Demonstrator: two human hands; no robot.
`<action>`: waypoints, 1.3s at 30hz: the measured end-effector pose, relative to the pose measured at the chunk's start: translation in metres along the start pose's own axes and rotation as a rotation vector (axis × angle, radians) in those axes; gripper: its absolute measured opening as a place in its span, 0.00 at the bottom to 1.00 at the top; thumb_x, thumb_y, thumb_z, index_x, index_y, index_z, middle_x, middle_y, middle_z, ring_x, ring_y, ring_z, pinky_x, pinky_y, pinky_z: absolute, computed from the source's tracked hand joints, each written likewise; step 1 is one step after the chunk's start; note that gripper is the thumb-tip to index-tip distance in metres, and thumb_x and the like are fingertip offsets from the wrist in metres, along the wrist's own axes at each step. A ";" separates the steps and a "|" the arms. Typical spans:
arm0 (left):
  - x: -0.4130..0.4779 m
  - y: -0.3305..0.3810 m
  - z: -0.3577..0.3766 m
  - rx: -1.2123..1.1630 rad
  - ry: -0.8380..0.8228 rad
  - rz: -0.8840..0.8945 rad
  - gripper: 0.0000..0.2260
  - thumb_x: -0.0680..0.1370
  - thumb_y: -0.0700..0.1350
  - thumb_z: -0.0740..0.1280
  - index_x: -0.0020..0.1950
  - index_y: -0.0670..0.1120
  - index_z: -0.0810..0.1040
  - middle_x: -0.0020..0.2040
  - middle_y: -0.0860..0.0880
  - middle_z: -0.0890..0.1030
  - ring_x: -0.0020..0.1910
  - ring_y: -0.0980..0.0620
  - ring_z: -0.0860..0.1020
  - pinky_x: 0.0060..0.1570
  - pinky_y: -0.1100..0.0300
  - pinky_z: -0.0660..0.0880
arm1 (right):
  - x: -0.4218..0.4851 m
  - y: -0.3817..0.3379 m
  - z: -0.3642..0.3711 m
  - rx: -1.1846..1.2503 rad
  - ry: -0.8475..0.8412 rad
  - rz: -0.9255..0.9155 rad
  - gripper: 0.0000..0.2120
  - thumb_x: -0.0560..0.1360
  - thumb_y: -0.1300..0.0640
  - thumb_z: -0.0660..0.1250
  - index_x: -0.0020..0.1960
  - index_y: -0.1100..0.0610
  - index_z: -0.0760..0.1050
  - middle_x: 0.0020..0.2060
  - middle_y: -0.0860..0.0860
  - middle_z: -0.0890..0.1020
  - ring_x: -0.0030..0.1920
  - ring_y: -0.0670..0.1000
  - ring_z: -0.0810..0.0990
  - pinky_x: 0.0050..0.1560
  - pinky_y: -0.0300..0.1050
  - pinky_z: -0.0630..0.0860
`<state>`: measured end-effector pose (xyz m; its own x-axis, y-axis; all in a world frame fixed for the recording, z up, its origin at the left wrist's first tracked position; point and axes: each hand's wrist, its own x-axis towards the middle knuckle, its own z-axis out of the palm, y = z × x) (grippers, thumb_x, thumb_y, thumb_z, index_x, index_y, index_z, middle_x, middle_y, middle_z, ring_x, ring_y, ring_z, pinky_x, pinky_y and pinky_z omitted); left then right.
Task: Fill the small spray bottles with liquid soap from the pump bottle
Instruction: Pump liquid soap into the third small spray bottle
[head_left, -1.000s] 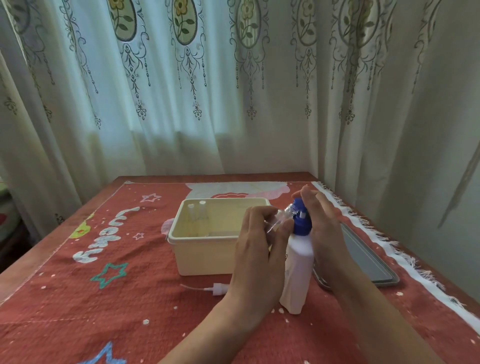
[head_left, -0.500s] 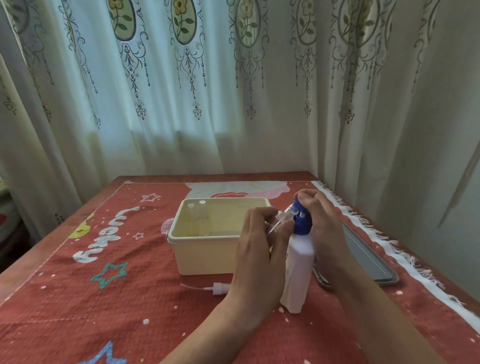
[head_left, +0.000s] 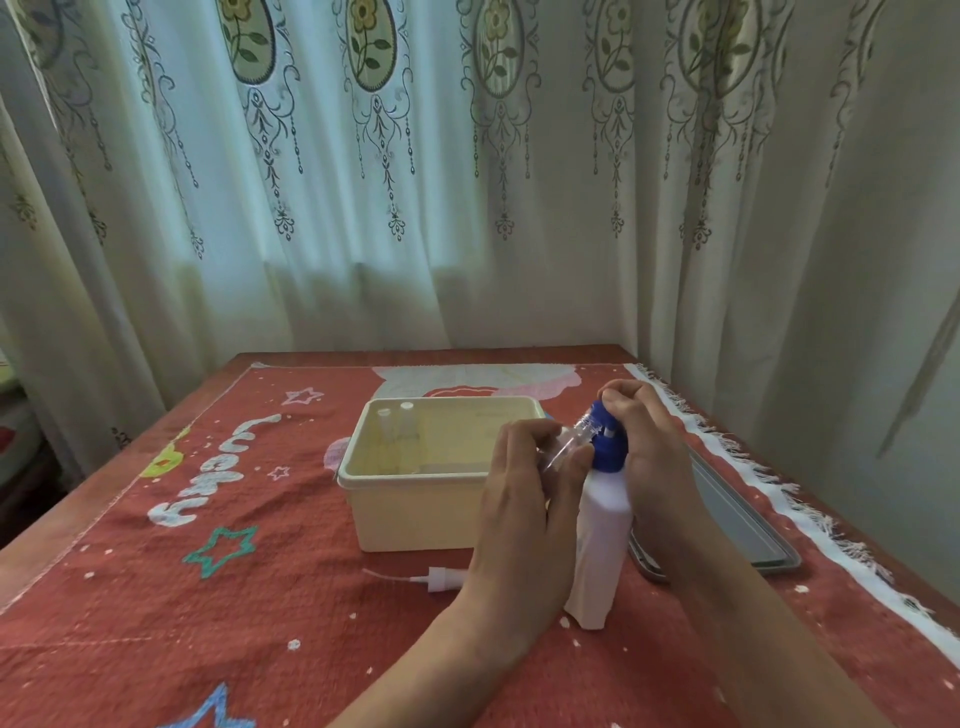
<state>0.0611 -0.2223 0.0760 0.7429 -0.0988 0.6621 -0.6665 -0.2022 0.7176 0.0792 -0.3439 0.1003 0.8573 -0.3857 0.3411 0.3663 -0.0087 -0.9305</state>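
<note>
Step (judged): filling, centre frame | left grip (head_left: 524, 499) grasping tilted small spray bottle (head_left: 569, 447) at spout | right grip (head_left: 647, 441) curled round blue pump head (head_left: 609, 446) | next: likely steady press, mouth aligned.

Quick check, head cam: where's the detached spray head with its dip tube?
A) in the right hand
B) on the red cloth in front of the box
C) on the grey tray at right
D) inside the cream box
B: the spray head lies flat on the red cloth in front of the cream box, just left of the left hand, with its thin tube pointing left.
</note>
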 end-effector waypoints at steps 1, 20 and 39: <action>0.001 0.000 0.000 0.000 0.000 0.006 0.06 0.82 0.46 0.65 0.57 0.47 0.73 0.50 0.52 0.77 0.47 0.60 0.75 0.46 0.74 0.69 | 0.000 0.000 0.000 0.011 0.002 0.000 0.06 0.81 0.57 0.59 0.48 0.50 0.73 0.46 0.52 0.78 0.41 0.45 0.79 0.41 0.39 0.75; 0.003 0.001 -0.003 0.012 -0.017 0.019 0.07 0.82 0.46 0.65 0.57 0.46 0.73 0.50 0.51 0.77 0.47 0.60 0.74 0.45 0.74 0.69 | -0.001 0.004 -0.002 0.019 -0.043 0.001 0.05 0.81 0.49 0.60 0.51 0.47 0.73 0.45 0.48 0.80 0.39 0.43 0.81 0.41 0.39 0.78; 0.003 -0.003 -0.002 0.009 0.004 0.012 0.08 0.81 0.47 0.65 0.57 0.45 0.74 0.49 0.51 0.78 0.47 0.59 0.75 0.44 0.72 0.70 | -0.004 0.002 -0.001 0.005 -0.056 -0.020 0.06 0.80 0.46 0.60 0.50 0.47 0.73 0.48 0.51 0.78 0.42 0.45 0.80 0.45 0.40 0.77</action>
<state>0.0650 -0.2203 0.0765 0.7344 -0.0975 0.6716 -0.6749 -0.2093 0.7076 0.0759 -0.3435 0.0973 0.8689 -0.3329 0.3663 0.3847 -0.0113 -0.9230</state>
